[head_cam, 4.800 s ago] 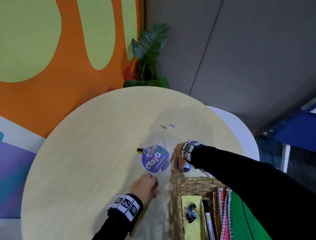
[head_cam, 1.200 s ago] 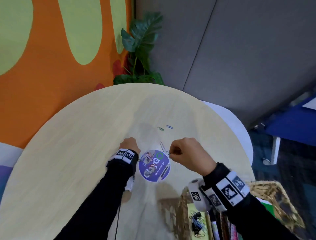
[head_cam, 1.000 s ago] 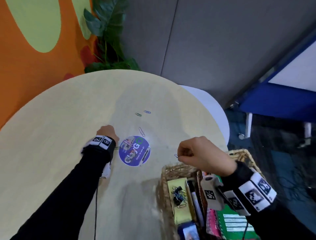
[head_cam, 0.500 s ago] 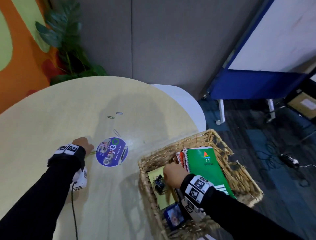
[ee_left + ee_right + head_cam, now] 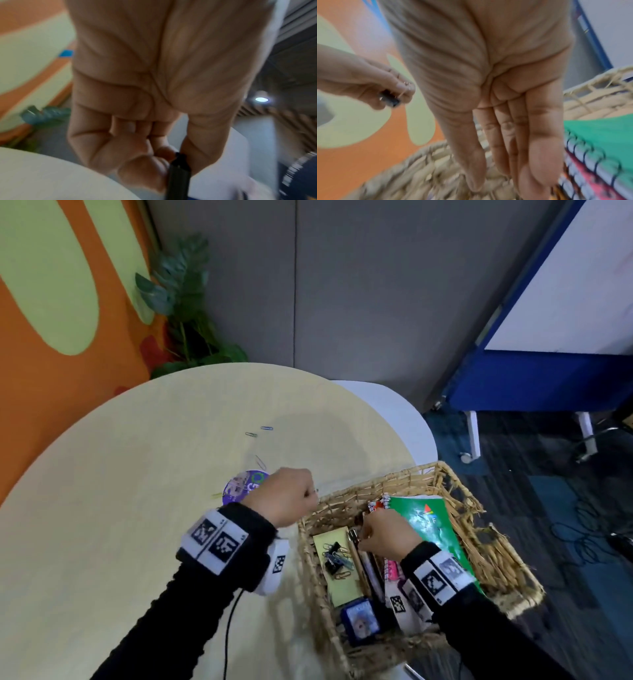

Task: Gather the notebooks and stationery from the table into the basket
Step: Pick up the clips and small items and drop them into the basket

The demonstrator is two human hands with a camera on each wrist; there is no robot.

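Note:
My left hand hovers over the table just left of the wicker basket, fingers curled, pinching a small black binder clip that also shows in the right wrist view. My right hand is inside the basket with straight fingers and holds nothing. The basket holds a green spiral notebook, a yellow sticky pad, a heap of clips and a pen. Three paper clips lie on the round table.
A round purple sticker lies on the table, partly hidden by my left hand, with a thin yellow-green clip at its left. A small blue device sits in the basket's near corner. A plant stands behind the table.
My left hand has lifted from beside the sticker and moved right to the basket's edge with the binder clip. My right hand stays in the basket, fingers now straight.

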